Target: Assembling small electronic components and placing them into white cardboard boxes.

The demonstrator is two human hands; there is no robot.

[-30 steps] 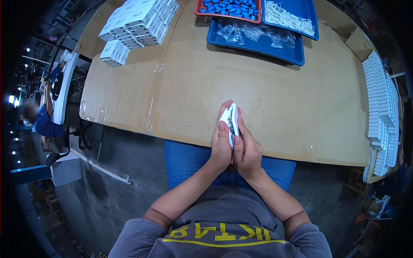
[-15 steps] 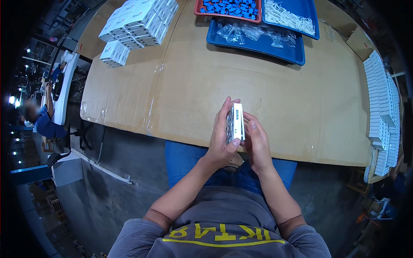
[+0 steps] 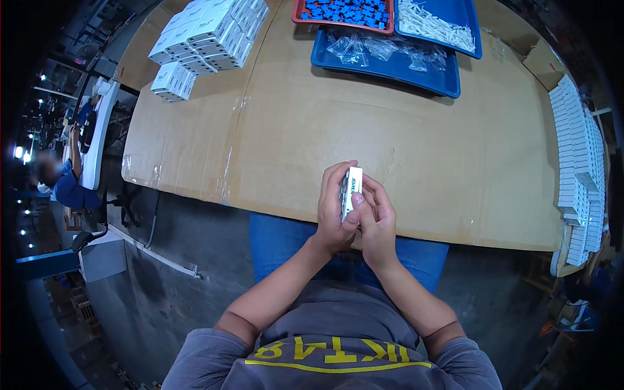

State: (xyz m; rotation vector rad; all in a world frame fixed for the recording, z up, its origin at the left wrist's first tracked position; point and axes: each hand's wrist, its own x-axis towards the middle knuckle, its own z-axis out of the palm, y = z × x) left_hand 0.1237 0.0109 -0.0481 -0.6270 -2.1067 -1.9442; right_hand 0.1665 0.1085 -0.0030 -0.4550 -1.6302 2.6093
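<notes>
Cardboard-covered table is seen from above. Small white box is held upright just over its near edge — clamped between left hand and right hand, fingers of both closed around it. Blue trays lie well beyond the grip; white box stacks far left of it, more rows far right.

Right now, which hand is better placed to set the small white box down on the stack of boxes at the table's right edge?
Right, probably. The right hand sits on the small white box's side facing the right-edge stack of boxes; the left hand grips its far side and would need to cross over.
</notes>
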